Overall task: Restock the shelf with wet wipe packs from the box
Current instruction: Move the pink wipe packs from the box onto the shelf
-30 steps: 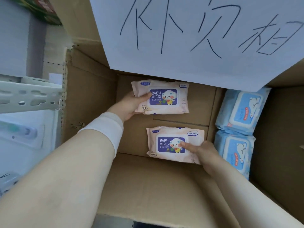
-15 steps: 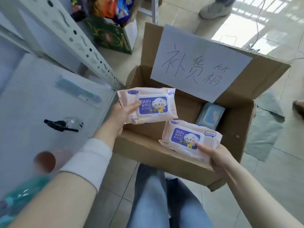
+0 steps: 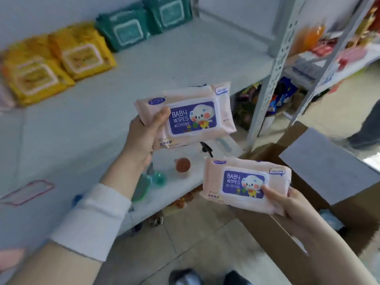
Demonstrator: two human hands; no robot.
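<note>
Both pink packs have come up out of the box and away from it in the last second, and the view has swung from the carton's inside to the shelf on the left.

Nearest, a white cuff [image 3: 92,221] covers the left wrist above the tiled floor [image 3: 195,233]. On the near right the cardboard box [image 3: 273,233] stands open on the floor, with a grey sheet of paper [image 3: 324,167] fixed to its flap. Above its near edge the right hand [image 3: 292,204] grips the right pack [image 3: 246,184] by its right end, thumb on the printed face and fingers beneath. A little farther and to the left, the left hand [image 3: 141,140] clasps the left pack [image 3: 193,116] by its left end in the same way. Each pack is held flat with its label up, probably so that it can be laid on the board as it is, one hand serving each.

Behind and below the left pack a lower board [image 3: 185,182] carries small bottles, blurred. Beyond it the pale grey shelf [image 3: 144,64] slopes across the view, much of its near part bare. Yellow packs [image 3: 61,58] lie flat at its far left and green packs [image 3: 144,23] at its far end. A perforated metal upright [image 3: 273,64] bounds it on the right, and past that stands another rack [image 3: 329,54] of mixed goods, too blurred to name.
</note>
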